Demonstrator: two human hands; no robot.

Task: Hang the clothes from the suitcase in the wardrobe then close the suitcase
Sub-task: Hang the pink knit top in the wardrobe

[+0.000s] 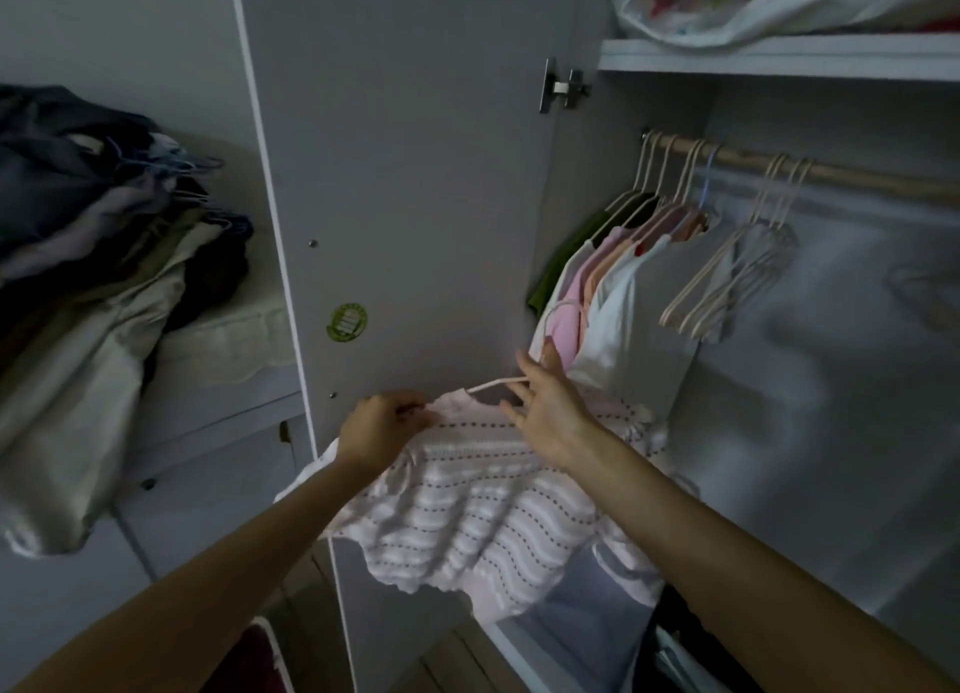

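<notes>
A pale pink knitted top (467, 505) with wavy dotted stripes hangs in front of me, below the wardrobe rail. My left hand (384, 425) pinches its left shoulder at the neckline. My right hand (548, 406) has its fingers round a light hanger (493, 383) that sticks out of the neck opening. The wooden rail (841, 173) carries several hung garments (602, 287) at its left end and a few bare hangers (737, 271) beside them. The suitcase is not clearly in view.
The open wardrobe door (405, 173) stands just left of my hands. A heap of clothes on hangers (104, 256) lies on furniture at the left. A plastic bag (769, 1) sits on the wardrobe's top shelf. Folded items fill the wardrobe bottom (587, 604).
</notes>
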